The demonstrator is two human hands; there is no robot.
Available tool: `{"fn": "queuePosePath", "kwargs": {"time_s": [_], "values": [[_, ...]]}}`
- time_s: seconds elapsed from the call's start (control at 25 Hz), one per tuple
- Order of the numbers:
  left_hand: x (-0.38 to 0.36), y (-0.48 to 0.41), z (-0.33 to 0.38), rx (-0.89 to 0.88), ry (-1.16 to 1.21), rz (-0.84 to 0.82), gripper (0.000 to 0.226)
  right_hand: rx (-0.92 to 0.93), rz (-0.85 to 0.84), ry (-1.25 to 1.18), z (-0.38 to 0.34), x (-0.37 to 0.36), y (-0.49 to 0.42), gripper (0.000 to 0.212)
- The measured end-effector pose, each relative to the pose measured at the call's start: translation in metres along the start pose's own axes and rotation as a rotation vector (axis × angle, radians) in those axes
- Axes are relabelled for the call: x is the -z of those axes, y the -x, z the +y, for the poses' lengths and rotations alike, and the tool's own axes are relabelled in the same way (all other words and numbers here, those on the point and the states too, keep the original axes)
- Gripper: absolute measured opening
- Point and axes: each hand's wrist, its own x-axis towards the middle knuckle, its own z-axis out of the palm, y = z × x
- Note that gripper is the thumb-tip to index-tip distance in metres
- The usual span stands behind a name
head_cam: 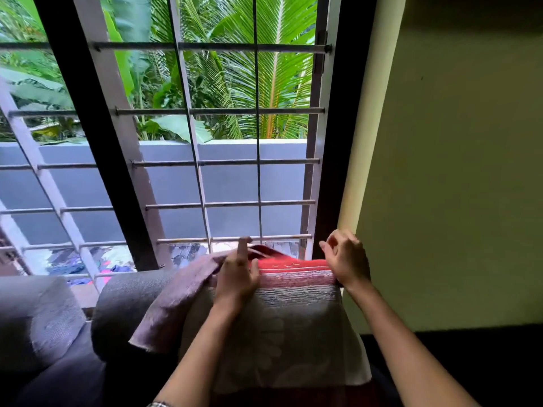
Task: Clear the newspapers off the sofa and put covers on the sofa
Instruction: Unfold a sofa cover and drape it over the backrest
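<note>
Cover [279, 333] drapes over sofa backrest [126, 301], window grille [229, 162] behind

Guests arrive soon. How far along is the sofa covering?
No newspapers show on the visible part of the sofa. A red-striped cover already hangs over the right backrest; the left hand presses its top and the right hand is at its far corner. The grey backrest beside it is bare, so that remains.

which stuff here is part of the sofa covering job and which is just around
Job: striped cover, mauve cloth, grey sofa, left hand, right hand.
Just around: window grille, clothes outside, green wall.
</note>
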Motion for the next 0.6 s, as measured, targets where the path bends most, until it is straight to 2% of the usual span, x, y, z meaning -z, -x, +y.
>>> {"fn": "queuePosePath", "kwargs": {"time_s": [0.08, 0.16, 0.2, 0.28, 0.4, 0.6], "values": [[-0.003, -0.011, 0.001, 0.032, -0.203, -0.161, 0.027, 0.066, -0.324, 0.097, -0.006, -0.002, -0.006, 0.038], [-0.005, -0.019, -0.004, 0.092, -0.484, -0.257, 0.046, 0.029, -0.631, 0.176, -0.011, -0.004, -0.011, 0.052], [-0.007, -0.021, -0.007, 0.115, -0.562, -0.263, 0.053, -0.003, -0.706, 0.195, -0.014, -0.004, -0.012, 0.053], [-0.011, -0.02, -0.008, 0.127, -0.606, -0.26, 0.058, 0.031, -0.706, 0.259, -0.022, -0.01, -0.009, 0.046], [-0.011, -0.02, -0.005, 0.106, -0.557, -0.23, 0.053, 0.203, -0.596, 0.254, -0.048, -0.023, 0.004, 0.037], [0.014, -0.004, -0.021, -0.055, -0.215, -0.141, 0.027, 0.303, -0.631, 0.125, -0.083, -0.046, 0.017, 0.035]]}}
